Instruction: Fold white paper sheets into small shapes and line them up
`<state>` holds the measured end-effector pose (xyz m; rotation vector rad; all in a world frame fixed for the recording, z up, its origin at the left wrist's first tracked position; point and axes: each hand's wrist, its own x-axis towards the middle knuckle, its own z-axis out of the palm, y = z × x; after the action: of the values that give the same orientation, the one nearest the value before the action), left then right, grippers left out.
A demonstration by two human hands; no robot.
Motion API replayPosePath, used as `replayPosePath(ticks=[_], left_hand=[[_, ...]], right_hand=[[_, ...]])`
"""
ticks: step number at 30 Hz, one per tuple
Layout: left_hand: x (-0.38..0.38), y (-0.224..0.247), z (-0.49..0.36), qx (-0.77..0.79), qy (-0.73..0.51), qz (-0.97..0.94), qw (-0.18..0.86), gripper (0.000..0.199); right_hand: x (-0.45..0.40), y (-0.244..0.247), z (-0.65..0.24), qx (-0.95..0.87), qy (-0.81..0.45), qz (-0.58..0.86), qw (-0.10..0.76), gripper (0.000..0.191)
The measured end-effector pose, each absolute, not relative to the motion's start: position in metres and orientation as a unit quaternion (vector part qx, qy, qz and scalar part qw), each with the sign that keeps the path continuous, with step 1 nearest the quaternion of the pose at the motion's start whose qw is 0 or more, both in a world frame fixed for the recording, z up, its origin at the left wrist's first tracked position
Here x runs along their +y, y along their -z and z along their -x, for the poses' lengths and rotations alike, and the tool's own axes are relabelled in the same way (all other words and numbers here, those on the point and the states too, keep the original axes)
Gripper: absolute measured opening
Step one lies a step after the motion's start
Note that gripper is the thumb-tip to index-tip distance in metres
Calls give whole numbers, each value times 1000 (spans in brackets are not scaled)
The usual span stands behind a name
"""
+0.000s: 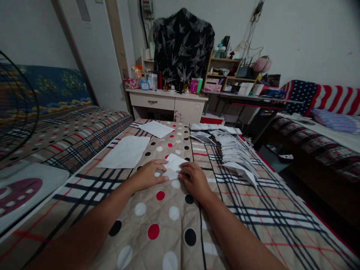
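Note:
A small white sheet of folded paper (174, 161) lies on the dotted bedspread in front of me, its near edge turned up in a flap. My left hand (149, 173) is on its left side, thumb at the near fold and fingers along the edge. At the near right corner, my right hand (194, 180) pinches the paper between thumb and fingers. Left of my hands are a larger white sheet (125, 152) and, farther off, another white sheet (156, 129). A long overlapping row of folded white papers (234, 150) lies to the right.
The patterned bedspread (168, 243) covers the surface under my hands. Beyond its far edge stands a white dresser (165, 103) with bottles and boxes. A desk with shelves (225, 73) is beside it. A fan guard (38, 108) shows at far left, a second bed (306, 138) at right.

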<state>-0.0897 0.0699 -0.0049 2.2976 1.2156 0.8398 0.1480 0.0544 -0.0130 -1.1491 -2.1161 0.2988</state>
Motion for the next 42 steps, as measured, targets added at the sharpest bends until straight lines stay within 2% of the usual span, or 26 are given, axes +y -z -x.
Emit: replayPosePath(ticks=[4, 8, 10, 14, 17, 22, 28, 33, 36, 40, 42], left_hand=[[74, 12, 83, 478, -318, -791, 210, 11], [74, 16, 83, 500, -349, -768, 194, 35], [70, 13, 80, 492, -353, -785, 133, 35], [55, 0, 65, 470, -259, -844, -12, 16], [45, -8, 55, 464, -178, -867, -6, 16], [38, -12, 48, 481, -144, -865, -13, 18], [48, -7, 58, 443, -154, -883, -29, 31], [61, 5, 72, 456, -241, -856, 43, 33], [62, 8, 72, 448, -282, -845, 74, 27], [57, 7, 64, 456, -298, -835, 78, 5], [55, 6, 60, 477, -298, -824, 75, 13]], right_hand=[[56, 14, -147, -810, -122, 452, 353, 7], [57, 17, -147, -804, -112, 464, 355, 14], [57, 19, -147, -789, -91, 490, 360, 25], [60, 21, -148, -753, -70, 554, 347, 41], [62, 21, -150, -753, -74, 561, 334, 45], [68, 22, -156, -742, -90, 560, 357, 50], [71, 25, -160, -702, -170, 533, 440, 39], [66, 19, -158, -717, -175, 476, 477, 23], [64, 14, -157, -740, -166, 441, 480, 19], [66, 17, -155, -729, -198, 448, 479, 14], [68, 20, -154, -706, -223, 477, 474, 16]])
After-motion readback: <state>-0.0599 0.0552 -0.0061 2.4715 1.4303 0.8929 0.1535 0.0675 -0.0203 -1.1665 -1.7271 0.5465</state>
